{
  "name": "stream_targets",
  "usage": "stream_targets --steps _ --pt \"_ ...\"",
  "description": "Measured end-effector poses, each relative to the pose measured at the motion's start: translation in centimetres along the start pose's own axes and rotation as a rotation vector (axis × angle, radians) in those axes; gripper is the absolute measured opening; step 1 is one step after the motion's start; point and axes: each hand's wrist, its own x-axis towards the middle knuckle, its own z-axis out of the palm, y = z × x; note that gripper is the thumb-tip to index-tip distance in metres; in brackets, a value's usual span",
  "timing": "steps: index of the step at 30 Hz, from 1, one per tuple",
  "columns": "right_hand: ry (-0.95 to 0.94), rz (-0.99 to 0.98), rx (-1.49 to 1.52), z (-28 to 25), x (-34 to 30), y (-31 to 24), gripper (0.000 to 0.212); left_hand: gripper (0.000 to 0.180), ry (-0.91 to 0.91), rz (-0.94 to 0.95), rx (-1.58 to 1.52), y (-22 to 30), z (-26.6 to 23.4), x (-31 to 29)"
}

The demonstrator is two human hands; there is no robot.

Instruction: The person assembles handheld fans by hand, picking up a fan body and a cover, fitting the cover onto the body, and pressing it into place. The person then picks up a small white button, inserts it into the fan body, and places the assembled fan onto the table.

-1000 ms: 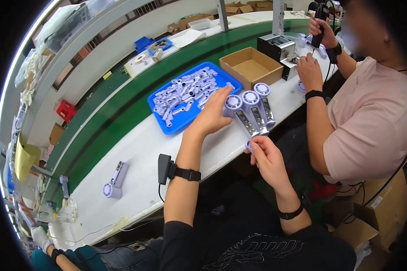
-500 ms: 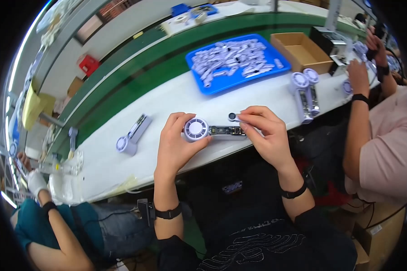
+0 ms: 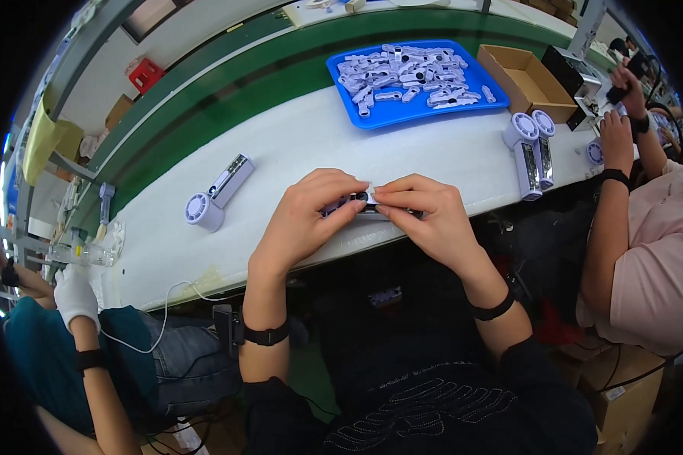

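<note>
A lilac handheld fan [image 3: 332,206] lies at the front edge of the white table, mostly covered by my fingers. Closed about its fan-head end is my left hand [image 3: 300,216], with thumb and fingertips reaching to the handle. My right hand [image 3: 431,216] pinches a small lilac cover piece [image 3: 371,196] with a round black spot over the handle. The fingertips of both hands nearly meet there. How the cover sits on the handle is hidden.
Another fan [image 3: 199,209] with an open handle lies to the left; two more fans [image 3: 525,152] lie at the right. Behind are a blue tray [image 3: 398,120] of lilac covers and a cardboard box [image 3: 548,106]. Co-workers sit on both sides, and a white cable [image 3: 164,318] hangs at the left.
My right hand has moved left with the cover piece, from the handle's far end to beside my left hand. My left fingers have shifted over the fan head, which is now mostly hidden.
</note>
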Motion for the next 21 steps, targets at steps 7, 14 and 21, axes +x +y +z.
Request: stream_targets --steps 7,14,21 --pt "0.006 -0.033 0.015 0.2 -0.1 0.5 0.021 0.023 0.078 0.138 -0.021 -1.1 0.9 -0.1" --pt "0.015 -0.014 0.071 0.3 -0.2 0.6 0.021 0.021 0.078 0.126 -0.067 -1.5 1.1 -0.2" --pt "0.049 -0.063 0.017 0.9 -0.7 0.9 0.022 0.022 0.092 0.026 -0.135 -1.3 1.1 -0.2"
